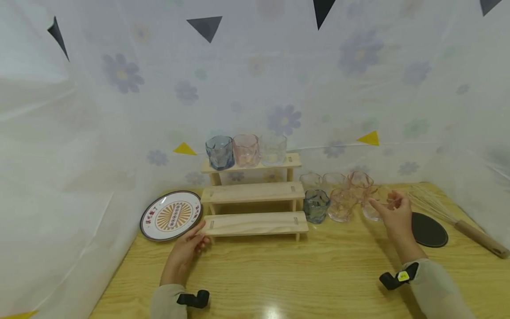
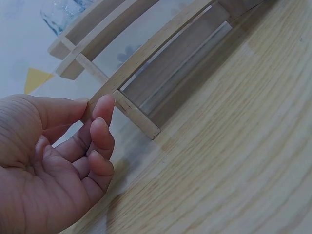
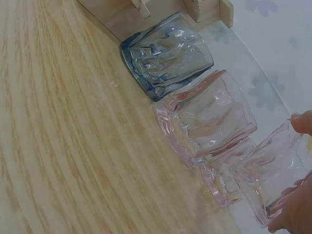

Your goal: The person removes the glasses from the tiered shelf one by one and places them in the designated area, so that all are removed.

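A three-step wooden stand stands at the middle of the wooden table. My left hand pinches the left end of its lowest step between thumb and index finger. To the right of the stand several glasses are clustered, with a blue glass and a pink glass at the front. My right hand grips a pale pink glass at the cluster's right end, thumb on one side and fingers on the other.
The top step carries a blue glass, a pink glass and a clear glass. A patterned plate lies left of the stand. A black round mat and a whisk lie at the right. Flowered cloth walls surround the table.
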Demonstrator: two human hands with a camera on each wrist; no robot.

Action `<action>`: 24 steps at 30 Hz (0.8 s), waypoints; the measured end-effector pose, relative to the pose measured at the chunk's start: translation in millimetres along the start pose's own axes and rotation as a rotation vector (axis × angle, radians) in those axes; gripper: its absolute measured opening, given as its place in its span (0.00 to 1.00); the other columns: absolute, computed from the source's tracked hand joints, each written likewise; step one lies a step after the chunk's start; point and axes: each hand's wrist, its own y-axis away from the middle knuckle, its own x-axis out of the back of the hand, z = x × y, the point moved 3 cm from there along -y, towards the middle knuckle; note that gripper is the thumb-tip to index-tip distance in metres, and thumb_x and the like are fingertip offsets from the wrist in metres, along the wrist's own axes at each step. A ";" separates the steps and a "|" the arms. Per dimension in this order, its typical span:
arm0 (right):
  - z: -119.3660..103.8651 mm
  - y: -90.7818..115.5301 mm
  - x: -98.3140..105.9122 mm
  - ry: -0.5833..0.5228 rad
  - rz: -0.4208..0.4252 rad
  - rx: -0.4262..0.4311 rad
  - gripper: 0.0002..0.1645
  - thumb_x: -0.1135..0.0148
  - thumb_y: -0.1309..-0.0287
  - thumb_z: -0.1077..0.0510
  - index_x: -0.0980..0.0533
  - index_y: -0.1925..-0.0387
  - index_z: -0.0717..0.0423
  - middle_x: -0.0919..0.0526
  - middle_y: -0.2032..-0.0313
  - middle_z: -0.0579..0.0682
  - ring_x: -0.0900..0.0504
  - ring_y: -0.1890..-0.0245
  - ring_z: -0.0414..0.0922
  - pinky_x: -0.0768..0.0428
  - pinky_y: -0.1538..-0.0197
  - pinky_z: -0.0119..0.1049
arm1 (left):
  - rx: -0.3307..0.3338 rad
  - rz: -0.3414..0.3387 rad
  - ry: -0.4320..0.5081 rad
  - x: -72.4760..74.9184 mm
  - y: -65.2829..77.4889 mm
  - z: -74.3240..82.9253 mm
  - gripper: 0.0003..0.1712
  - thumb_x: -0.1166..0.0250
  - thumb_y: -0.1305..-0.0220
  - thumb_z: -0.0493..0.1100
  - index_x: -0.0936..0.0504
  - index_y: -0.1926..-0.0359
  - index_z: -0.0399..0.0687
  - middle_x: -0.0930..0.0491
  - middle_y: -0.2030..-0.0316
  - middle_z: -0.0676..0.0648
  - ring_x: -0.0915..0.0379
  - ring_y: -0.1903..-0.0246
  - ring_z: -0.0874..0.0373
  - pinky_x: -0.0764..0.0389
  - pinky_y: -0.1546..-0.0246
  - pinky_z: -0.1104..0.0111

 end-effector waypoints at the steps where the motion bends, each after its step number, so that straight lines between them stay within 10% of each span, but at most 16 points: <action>1: 1.9 -1.0 -0.5 -0.001 -0.007 0.001 0.49 0.35 0.45 0.44 0.50 0.31 0.56 0.41 0.46 0.41 0.36 0.50 0.39 0.32 0.48 0.29 | 0.003 0.002 0.001 0.3 -0.2 -0.3 0.27 0.49 0.29 0.35 0.37 0.31 0.46 0.20 0.77 0.55 0.31 0.77 0.66 0.31 0.75 0.76; 6: 12.2 -6.1 -3.7 0.003 -0.046 -0.005 0.50 0.36 0.45 0.42 0.50 0.32 0.56 0.40 0.46 0.40 0.40 0.41 0.51 0.37 0.40 0.48 | 0.007 0.005 0.008 0.4 -0.9 0.2 0.27 0.49 0.30 0.35 0.37 0.31 0.46 0.20 0.77 0.55 0.31 0.77 0.66 0.32 0.75 0.76; 14: 20.6 -11.6 -10.6 0.035 -0.073 -0.033 0.51 0.36 0.46 0.41 0.50 0.32 0.60 0.41 0.44 0.54 0.43 0.39 0.55 0.33 0.55 0.27 | 0.010 0.012 0.036 -0.8 -2.3 -1.1 0.27 0.49 0.30 0.33 0.37 0.31 0.44 0.20 0.78 0.55 0.31 0.78 0.66 0.32 0.76 0.77; 24: 26.2 -12.9 -20.7 0.027 -0.061 -0.085 0.54 0.36 0.45 0.42 0.53 0.29 0.59 0.45 0.36 0.57 0.37 0.49 0.44 0.33 0.53 0.28 | 0.020 0.012 0.050 0.2 -3.3 -1.1 0.27 0.48 0.30 0.34 0.37 0.31 0.43 0.19 0.78 0.55 0.31 0.78 0.66 0.32 0.75 0.76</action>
